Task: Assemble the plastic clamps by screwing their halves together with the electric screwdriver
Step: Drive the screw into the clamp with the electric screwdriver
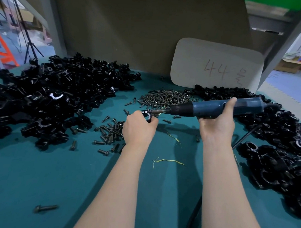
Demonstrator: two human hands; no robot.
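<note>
Two hands busy: my left hand [139,125] grips a black clamp [148,114] above the green table [55,178], my right hand [217,121] wraps the blue screwdriver [214,107] (held level), its bit meeting the clamp.

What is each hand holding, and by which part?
Left hand grips a black clamp by its lower part; right hand grips the electric screwdriver around its blue handle.
</note>
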